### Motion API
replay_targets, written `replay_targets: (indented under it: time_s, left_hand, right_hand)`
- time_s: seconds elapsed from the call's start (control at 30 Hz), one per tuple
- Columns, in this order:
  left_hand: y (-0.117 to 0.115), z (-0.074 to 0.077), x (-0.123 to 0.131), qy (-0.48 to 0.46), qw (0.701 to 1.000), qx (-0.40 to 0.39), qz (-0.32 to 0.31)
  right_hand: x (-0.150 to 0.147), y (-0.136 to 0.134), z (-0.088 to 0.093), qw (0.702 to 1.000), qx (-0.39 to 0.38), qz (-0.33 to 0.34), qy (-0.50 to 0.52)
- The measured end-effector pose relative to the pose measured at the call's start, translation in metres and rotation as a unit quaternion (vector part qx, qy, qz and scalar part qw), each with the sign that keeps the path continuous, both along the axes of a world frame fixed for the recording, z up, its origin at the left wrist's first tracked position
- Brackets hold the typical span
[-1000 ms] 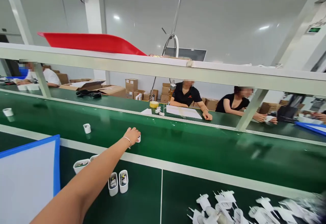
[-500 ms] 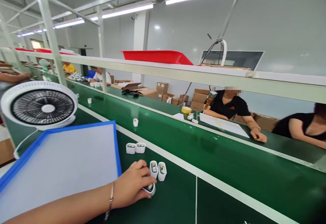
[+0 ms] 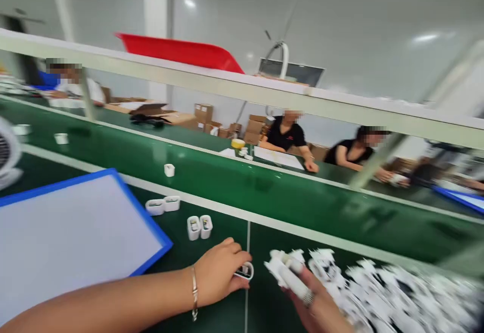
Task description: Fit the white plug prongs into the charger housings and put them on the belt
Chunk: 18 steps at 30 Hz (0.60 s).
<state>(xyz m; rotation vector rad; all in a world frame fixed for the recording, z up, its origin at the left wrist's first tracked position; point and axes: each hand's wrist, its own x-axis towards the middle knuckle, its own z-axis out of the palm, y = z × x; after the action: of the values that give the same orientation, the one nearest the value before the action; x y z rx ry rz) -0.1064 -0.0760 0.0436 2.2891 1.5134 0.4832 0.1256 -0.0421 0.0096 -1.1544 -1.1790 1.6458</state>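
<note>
Green conveyor belt (image 3: 302,212): left fingers (image 3: 230,258) curled over white case (image 3: 245,271); right fingers (image 3: 302,285) gripping white part (image 3: 289,278).

White holder (image 3: 245,271) partly hidden under left hand (image 3: 221,273); white plastic pieces (image 3: 381,287) blurred, cut off at right edge.

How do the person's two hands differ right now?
The left hand wears a thin bracelet at the wrist, while the right hand wears a ring on a finger. The left hand's fingers reach a small white holder, while the right hand grips a blurred white plastic piece beside a heap of similar pieces. Both hands are bare, without gloves.
</note>
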Motion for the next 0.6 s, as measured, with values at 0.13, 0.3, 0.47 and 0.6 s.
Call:
replay_targets:
  time_s: [0.13, 0.3, 0.47, 0.6]
  left_hand:
    - [-0.002, -0.027, 0.007, -0.059, 0.995, -0.078, -0.013]
    - [0.003, -0.032, 0.002, -0.093, 0.983, -0.147, 0.051]
    - [0.003, -0.027, 0.009, -0.123, 0.968, -0.211, 0.056]
    - [0.001, -0.032, 0.009, -0.15, 0.96, -0.235, 0.034]
  right_hand:
    - [-0.029, -0.006, -0.002, 0.999, 0.02, -0.023, 0.034]
    - [-0.03, -0.008, -0.006, 0.998, 0.055, -0.016, 0.029]
    - [-0.027, -0.009, 0.0, 0.997, 0.058, 0.034, 0.044]
    - [-0.029, -0.007, -0.001, 0.994, 0.11, 0.007, -0.016]
